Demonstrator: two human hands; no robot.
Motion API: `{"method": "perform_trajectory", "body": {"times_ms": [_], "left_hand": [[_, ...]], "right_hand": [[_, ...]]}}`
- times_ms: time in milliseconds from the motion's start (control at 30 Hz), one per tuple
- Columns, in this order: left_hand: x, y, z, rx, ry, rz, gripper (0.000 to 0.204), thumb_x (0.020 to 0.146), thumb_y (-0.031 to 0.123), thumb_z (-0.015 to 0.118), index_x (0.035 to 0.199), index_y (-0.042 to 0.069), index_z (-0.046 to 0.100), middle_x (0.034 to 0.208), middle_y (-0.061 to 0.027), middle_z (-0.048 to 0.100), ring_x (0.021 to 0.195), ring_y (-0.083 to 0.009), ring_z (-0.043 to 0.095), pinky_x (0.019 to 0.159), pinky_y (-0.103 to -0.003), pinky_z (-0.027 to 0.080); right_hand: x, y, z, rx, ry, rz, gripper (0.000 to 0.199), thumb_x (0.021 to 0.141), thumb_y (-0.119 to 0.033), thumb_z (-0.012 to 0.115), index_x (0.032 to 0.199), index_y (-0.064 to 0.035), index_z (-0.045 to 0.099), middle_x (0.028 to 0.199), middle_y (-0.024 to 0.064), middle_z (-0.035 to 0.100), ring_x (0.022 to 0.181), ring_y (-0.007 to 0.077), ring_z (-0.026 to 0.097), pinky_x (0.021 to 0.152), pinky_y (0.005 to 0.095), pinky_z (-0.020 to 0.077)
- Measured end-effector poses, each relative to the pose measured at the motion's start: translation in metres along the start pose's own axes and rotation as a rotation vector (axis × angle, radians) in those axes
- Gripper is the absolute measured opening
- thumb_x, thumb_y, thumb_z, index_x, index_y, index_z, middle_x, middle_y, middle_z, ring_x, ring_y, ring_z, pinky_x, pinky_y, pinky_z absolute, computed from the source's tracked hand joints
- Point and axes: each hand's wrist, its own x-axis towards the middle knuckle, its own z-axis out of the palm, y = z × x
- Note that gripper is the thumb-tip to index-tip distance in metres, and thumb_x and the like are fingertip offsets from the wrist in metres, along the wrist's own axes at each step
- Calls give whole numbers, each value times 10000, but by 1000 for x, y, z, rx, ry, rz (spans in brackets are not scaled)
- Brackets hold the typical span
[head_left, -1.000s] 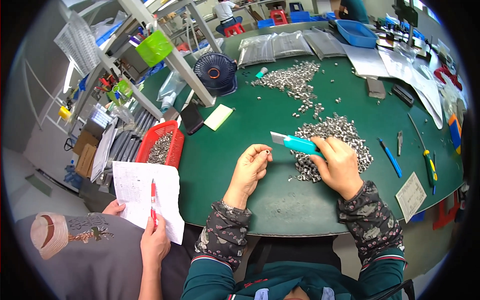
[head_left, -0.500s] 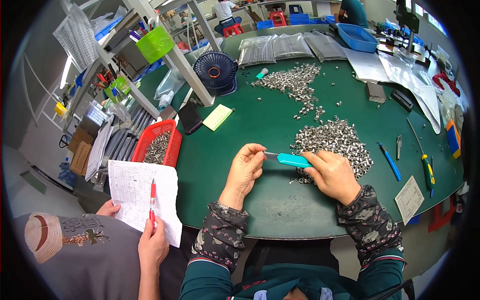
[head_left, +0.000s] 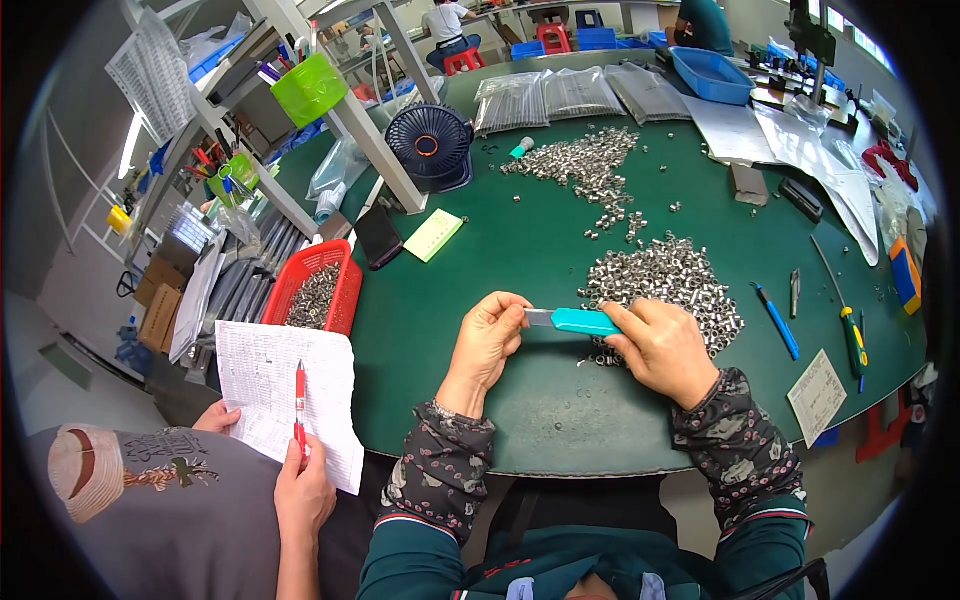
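Observation:
My right hand is closed round the teal handle of a knife, held level above the near part of the table. The metal blade points left, and its tip meets the fingertips of my left hand. Thumb and forefinger of that left hand are pinched together; anything small between them is hidden. Just behind my right hand lies a heap of small shiny metal rings. A looser spread of similar small metal pieces covers the table farther back.
A co-worker at left holds a written sheet and a red pen. Near them stand a red basket of metal pieces, a phone and a fan. At right lie a blue pen-like tool, a screwdriver and a card.
The knife has turned slightly in my grip, so its blade shows broader; both hands stay nearly in place. The co-worker's red pen has shifted a little to the left.

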Motion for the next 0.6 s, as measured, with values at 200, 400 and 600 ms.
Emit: {"method": "perform_trajectory", "body": {"times_ms": [200, 400, 600], "left_hand": [[0, 0, 0, 39, -3, -4, 148, 872, 185, 568, 874, 37, 576, 681, 6, 509, 464, -11, 313, 380, -155, 210], [0, 0, 1, 69, 9, -30, 186, 893, 236, 537, 841, 60, 566, 666, 17, 482, 464, -12, 296, 393, -157, 203], [-2, 1, 3, 123, 26, -51, 220, 909, 267, 505, 832, 67, 555, 668, 18, 470, 476, -12, 302, 400, -150, 209]], "right_hand": [[1, 0, 1, -23, 6, -27, 325, 711, -176, 668, 1003, -71, 573, 668, 65, 475, 593, 231, 519, 524, 351, 419], [0, 2, 1, -33, 12, -38, 334, 709, -176, 668, 1010, -68, 573, 680, 66, 476, 597, 231, 515, 531, 352, 416], [-1, 2, 2, -37, 7, -42, 338, 707, -178, 669, 1012, -66, 573, 689, 65, 476, 605, 229, 511, 539, 350, 410]]}}
